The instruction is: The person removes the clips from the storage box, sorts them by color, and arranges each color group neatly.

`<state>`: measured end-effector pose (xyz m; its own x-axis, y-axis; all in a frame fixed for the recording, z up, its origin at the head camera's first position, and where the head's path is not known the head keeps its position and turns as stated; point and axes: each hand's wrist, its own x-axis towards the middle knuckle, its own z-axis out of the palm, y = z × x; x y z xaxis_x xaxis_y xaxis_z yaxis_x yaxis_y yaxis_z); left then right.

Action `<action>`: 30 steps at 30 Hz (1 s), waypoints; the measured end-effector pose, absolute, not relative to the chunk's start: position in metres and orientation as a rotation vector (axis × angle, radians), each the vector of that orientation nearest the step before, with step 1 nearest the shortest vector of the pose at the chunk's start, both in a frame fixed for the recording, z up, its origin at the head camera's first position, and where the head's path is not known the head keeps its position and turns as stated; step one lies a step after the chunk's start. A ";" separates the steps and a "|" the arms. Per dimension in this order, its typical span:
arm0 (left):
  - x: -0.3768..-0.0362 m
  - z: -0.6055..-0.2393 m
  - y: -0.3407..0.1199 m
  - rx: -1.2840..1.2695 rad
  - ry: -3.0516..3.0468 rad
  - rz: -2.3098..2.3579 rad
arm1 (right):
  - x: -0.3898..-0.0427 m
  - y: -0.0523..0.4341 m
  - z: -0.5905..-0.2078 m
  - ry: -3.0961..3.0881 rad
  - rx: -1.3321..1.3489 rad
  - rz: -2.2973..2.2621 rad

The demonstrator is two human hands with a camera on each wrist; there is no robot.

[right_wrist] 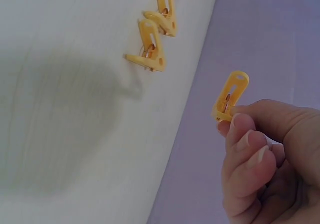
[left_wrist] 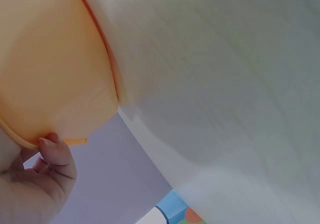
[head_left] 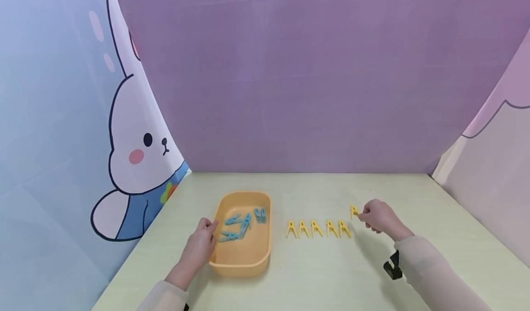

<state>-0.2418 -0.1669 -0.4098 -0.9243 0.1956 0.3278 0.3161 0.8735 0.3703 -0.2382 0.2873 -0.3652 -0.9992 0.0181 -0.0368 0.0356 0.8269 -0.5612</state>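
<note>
The left hand point(head_left: 198, 245) pinches the left rim of the tray point(head_left: 244, 256), probably to steady it. The right hand point(head_left: 379, 216) pinches a yellow peg point(right_wrist: 235, 94) between thumb and fingertips, raised off the bench point(head_left: 323, 274), near the right end of a row; holding it by one end likely leaves the rest exposed. The row's five pegs point(head_left: 316, 228) face alike, right of the tray, seemingly for neatness. Blue pegs point(head_left: 246, 221) lie loosely inside; the tray's side stands between them and the row. A purple wall point(head_left: 290, 95) closes off the bench's far edge.
</note>
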 end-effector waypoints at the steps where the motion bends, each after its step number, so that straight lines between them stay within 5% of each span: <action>1: -0.241 -0.410 -0.167 -0.385 -2.765 -0.618 | -0.238 0.288 -0.366 2.969 0.050 -0.914; 30: -0.241 -0.410 -0.167 -0.386 -2.756 -0.596 | -0.235 0.294 -0.400 2.914 0.123 -0.885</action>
<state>-0.2413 -0.1669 -0.4101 -0.9207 0.1963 0.3374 0.3181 0.8782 0.3571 -0.2352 0.2943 -0.3995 -0.9924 0.0499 -0.1124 0.1039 0.8286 -0.5501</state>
